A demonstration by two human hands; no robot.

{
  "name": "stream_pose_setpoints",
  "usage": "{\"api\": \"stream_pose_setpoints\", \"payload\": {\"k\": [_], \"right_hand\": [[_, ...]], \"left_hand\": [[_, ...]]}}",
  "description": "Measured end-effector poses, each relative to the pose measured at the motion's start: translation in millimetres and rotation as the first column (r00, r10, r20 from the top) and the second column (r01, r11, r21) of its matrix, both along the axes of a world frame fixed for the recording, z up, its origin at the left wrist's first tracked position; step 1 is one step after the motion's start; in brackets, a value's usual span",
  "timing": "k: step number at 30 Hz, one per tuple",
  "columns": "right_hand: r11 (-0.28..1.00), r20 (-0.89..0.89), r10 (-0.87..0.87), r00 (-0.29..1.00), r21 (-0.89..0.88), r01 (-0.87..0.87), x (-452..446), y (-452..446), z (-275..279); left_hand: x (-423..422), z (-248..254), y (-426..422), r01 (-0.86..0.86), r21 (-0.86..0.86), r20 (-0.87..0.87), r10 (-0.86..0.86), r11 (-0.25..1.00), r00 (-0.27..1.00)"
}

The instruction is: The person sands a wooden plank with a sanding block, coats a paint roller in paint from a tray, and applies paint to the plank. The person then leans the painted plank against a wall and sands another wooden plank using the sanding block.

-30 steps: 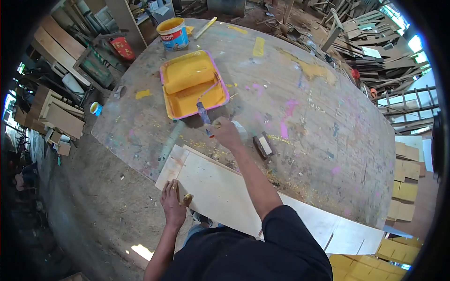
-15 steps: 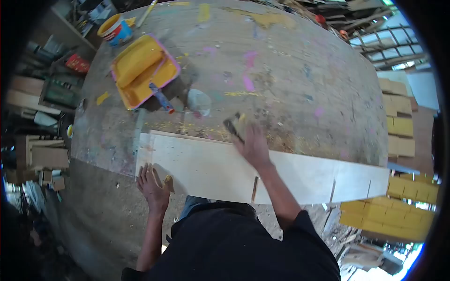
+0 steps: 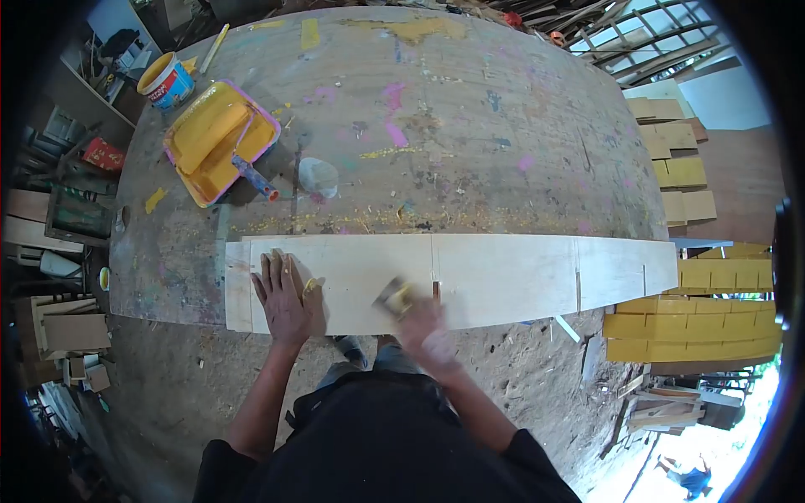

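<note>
A long pale wooden board (image 3: 503,272) lies along the near edge of the paint-stained table (image 3: 470,151). Flat on its left part rests my left hand (image 3: 283,306), fingers spread, with yellow paint on a fingertip. My right hand (image 3: 422,327), smeared by motion, grips a small dark block (image 3: 392,297) with a light, yellowish face over the middle of the board. Whether the block touches the wood cannot be made out. A paint roller (image 3: 254,178) lies in the pink-rimmed tray of yellow paint (image 3: 201,186), its handle over the near rim.
A paint bucket (image 3: 170,84) stands behind the tray at the back left. A whitish round patch (image 3: 319,178) is on the table. Yellow-painted boards (image 3: 692,327) are stacked at the right, beyond the table. A person (image 3: 694,480) is far off at the lower right.
My right hand let go of the roller handle, took hold of the dark block from the table and brought it over the board. My left hand stayed on the board. The view turned and shifted.
</note>
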State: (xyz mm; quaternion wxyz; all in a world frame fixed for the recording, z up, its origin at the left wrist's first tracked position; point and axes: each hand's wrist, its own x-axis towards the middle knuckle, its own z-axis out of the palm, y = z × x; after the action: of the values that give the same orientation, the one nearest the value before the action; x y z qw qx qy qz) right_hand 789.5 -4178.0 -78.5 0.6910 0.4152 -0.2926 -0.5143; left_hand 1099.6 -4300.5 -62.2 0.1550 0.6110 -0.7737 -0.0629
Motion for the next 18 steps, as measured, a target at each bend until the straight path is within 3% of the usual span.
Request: {"api": "stream_pose_setpoints", "payload": {"k": [1, 2, 3, 4, 5, 6, 7, 10, 11, 14, 17, 18], "right_hand": [[0.954, 0.715, -0.178, 0.676, 0.295, -0.061, 11, 12, -3], [0.851, 0.884, -0.464, -0.065, 0.423, -0.312, 19, 22, -6], [0.968, 0.832, -0.121, 0.541, 0.22, -0.123, -26, 3, -5], [0.992, 0.613, 0.033, 0.79, 0.079, -0.103, -53, -12, -11], [0.99, 0.311, 0.133, 0.941, -0.085, -0.112, -80, -26, -16], [0.989, 0.593, 0.117, 0.797, -0.141, -0.041, -83, -29, -28], [0.983, 0.813, 0.12, 0.57, -0.177, 0.046, -83, -34, -29], [0.977, 0.979, 0.003, 0.204, 0.041, -0.21, 2, -3, -38], [0.977, 0.978, -0.005, 0.207, 0.049, -0.209, 1, 6, -36], [0.976, 0.864, -0.045, 0.501, 0.144, -0.16, -22, 37, -43], [0.995, 0.866, 0.006, 0.501, -0.054, 0.082, -121, 8, -9], [0.982, 0.978, 0.152, 0.142, -0.166, 0.091, -119, 7, -7]], "left_hand": [[-1, -2, 2, 0.004, 0.007, 0.001, -0.004, 1.0, 1.0], [0, -4, 0, 0.004, 0.006, -0.002, -0.004, 1.0, 1.0], [3, -6, 1, 0.003, 0.006, -0.003, -0.003, 1.0, 1.0], [4, -6, 2, 0.007, 0.008, 0.002, -0.007, 1.0, 1.0], [3, -5, 2, 0.002, 0.016, 0.008, -0.003, 1.0, 1.0], [3, -3, 1, 0.0, 0.02, 0.014, -0.001, 1.0, 1.0], [6, -4, 4, 0.007, 0.008, 0.012, -0.008, 1.0, 1.0], [3, -6, -1, -0.003, 0.002, -0.012, 0.003, 1.0, 1.0], [5, -7, 1, 0.002, -0.011, -0.009, -0.002, 1.0, 1.0], [8, -10, -2, 0.021, -0.017, -0.001, -0.021, 1.0, 1.0], [10, -12, 2, 0.033, -0.015, -0.004, -0.033, 0.999, 0.999], [10, -11, 1, 0.036, -0.022, -0.007, -0.037, 0.999, 0.999]]}}
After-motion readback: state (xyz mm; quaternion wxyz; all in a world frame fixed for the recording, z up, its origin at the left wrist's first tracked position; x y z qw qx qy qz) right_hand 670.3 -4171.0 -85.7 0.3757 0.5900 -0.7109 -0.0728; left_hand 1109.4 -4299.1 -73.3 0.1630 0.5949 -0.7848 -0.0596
